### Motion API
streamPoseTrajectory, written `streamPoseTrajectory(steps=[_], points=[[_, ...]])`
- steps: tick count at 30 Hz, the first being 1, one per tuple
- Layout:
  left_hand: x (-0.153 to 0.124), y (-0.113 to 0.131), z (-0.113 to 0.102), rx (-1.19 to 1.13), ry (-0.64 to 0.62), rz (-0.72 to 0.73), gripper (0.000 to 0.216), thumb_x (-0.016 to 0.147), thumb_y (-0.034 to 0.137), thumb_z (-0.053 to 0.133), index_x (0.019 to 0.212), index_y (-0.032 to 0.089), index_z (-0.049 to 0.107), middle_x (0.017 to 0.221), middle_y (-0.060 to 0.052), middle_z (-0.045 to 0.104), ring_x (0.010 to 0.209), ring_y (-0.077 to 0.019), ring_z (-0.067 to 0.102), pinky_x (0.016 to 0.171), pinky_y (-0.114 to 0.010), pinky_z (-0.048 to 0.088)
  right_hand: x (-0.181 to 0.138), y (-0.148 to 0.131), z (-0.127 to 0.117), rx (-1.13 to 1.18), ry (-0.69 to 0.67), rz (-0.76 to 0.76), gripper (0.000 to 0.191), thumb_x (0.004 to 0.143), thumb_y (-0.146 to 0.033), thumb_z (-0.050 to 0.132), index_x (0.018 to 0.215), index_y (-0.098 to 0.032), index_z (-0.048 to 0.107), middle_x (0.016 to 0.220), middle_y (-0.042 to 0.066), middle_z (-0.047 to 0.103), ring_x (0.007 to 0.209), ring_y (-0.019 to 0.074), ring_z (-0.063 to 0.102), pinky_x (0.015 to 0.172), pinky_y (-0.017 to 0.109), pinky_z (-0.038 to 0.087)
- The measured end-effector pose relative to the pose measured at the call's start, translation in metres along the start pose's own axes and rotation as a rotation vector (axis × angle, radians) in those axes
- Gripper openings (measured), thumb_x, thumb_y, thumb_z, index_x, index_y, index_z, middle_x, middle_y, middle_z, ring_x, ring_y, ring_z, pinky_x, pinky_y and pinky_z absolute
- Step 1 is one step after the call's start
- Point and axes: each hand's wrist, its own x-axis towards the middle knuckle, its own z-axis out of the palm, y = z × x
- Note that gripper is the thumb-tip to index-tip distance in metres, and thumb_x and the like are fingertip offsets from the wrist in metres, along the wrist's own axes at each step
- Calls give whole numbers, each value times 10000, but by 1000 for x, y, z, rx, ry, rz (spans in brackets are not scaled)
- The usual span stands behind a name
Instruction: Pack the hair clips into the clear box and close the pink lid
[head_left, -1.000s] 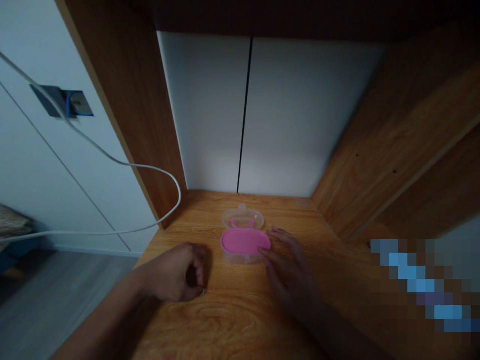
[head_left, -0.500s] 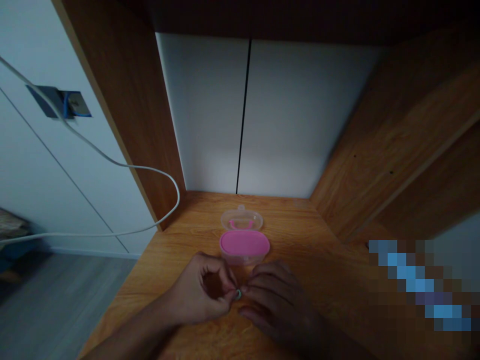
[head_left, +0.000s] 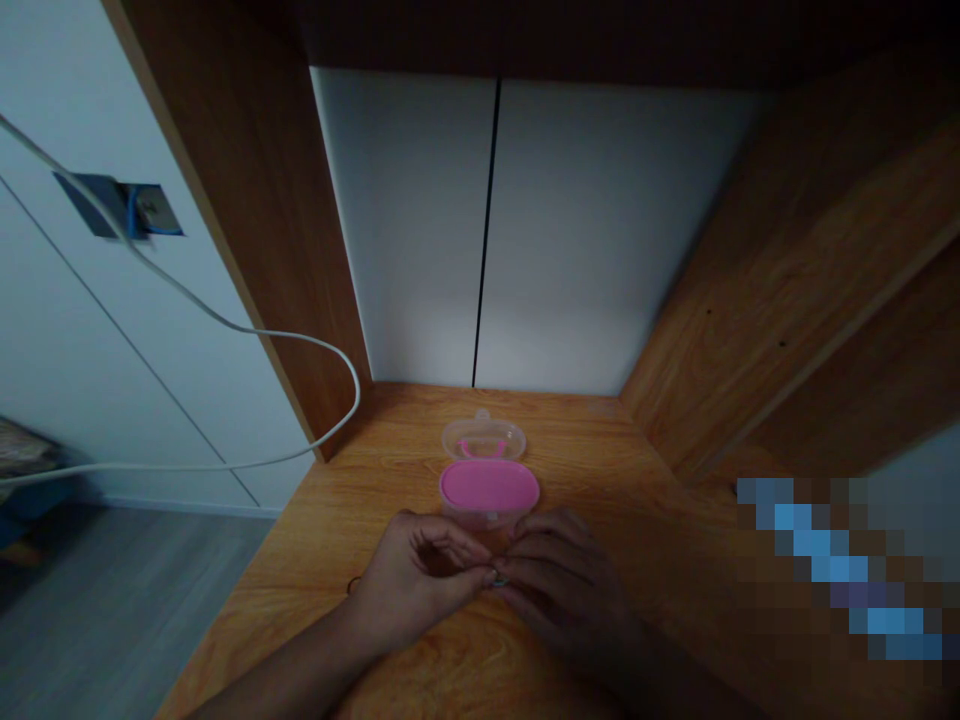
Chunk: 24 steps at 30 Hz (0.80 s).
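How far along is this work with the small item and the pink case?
Done: little shows; the clear plastic case with its pink top sits on the wooden desk. In hand: the left hand and right hand pinch a small shiny item between their fingers. Left: that item is outside the case, so that much seems open.

Two bare hands: left hand (head_left: 416,585) in dim light, right hand (head_left: 566,600) darker in shadow; slender fingers (head_left: 450,545); bare, slim forearms (head_left: 277,670) tapering toward the wrists.

1. The left hand (head_left: 416,582) and right hand (head_left: 564,585) have closed together, now meeting at 6 o'clock of the pink-lidded clear box (head_left: 489,488).
2. The small silvery piece (head_left: 499,578), earlier at the left hand alone, now sits pinched between both hands.
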Motion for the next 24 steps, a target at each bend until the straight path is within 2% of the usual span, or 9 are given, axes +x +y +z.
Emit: streamPoseTrajectory(steps=[3,8,16,21,24], points=[[0,2,-3,41,-54,26,107,735,278,797,752,173,790,703,-71,779,611,-182,718,592,-263,567,0,1,-1,-7,-1,31,163,851,-185,714,994,-241,662,831,-6,744,856,178,662,772,337,555],[2,13,-9,165,-159,209,99,800,198,742,875,207,806,837,-64,791,756,-196,735,703,-293,584,0,3,-1,5,34,27,167,850,-183,724,1001,-225,666,832,1,747,843,177,658,750,327,552],[5,3,-14,275,-181,413,160,864,188,706,973,267,793,867,-42,783,813,-177,719,752,-287,577,0,9,1,-1,26,20,81,899,-276,690,970,-241,705,814,-9,758,828,167,662,730,309,558],[5,-1,-13,356,-143,595,186,857,137,702,1000,229,778,842,-54,775,773,-171,705,709,-279,575,0,9,1,35,59,8,84,907,-286,682,957,-227,715,782,-5,756,817,161,655,722,304,545],[4,2,-11,398,-146,611,197,844,94,696,994,199,768,845,-62,771,787,-172,700,720,-281,575,-1,9,1,31,48,12,95,903,-285,686,977,-233,716,779,-2,755,821,167,655,721,310,545]])
